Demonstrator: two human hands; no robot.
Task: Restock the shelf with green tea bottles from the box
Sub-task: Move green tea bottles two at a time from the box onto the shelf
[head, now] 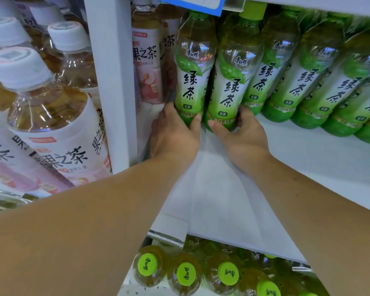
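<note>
Bare shelf [308, 159] front; bottle row [320, 86] blocks behind.

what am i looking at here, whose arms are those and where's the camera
There is no machine here. The single picture comes from a wide-angle camera worn on a person's head, looking forward and down, so the two bare arms are the wearer's own. The left hand grips the base of one green tea bottle, and the right hand grips the base of a second green tea bottle beside it. Both bottles stand at the left end of a white shelf, next to a row of green tea bottles. Left of the white divider are peach tea bottles. Green caps show on the shelf below.
</note>
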